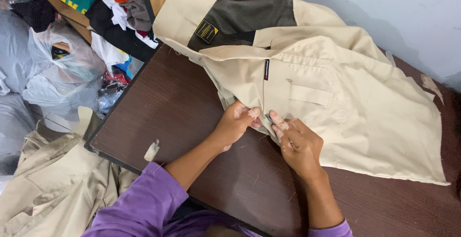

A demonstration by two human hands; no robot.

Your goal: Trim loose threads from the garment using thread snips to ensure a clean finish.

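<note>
A dark brown table [192,102] is filling most of the view, running from 9 o'clock to 5 o'clock. A beige shirt [365,121] is lying spread across its upper right, from 12 o'clock to 4 o'clock, with a dark mesh panel [245,18] showing inside the collar area at 12 o'clock and a flapped chest pocket [309,95] just right of centre. Another beige garment [53,179] is lying below the table edge at 8 o'clock. A heap of mixed coloured clothing [110,6] is sitting at 11 o'clock, with clear plastic bags [62,59] beside it at 10 o'clock.

Both hands are working at the shirt's lower left edge, near centre. The left hand [235,124] is pinching the fabric edge, fingers pressed together on the cloth. The right hand [297,143] is resting on the shirt just beside it, thumb and forefinger closing on a small dark tool [268,118], mostly hidden; its kind cannot be told. The two hands are nearly touching. Purple sleeves [144,203] are covering both forearms at 6 o'clock.

A small scrap of pale fabric [151,150] is lying on the table at 8 o'clock, well apart from the hands.
</note>
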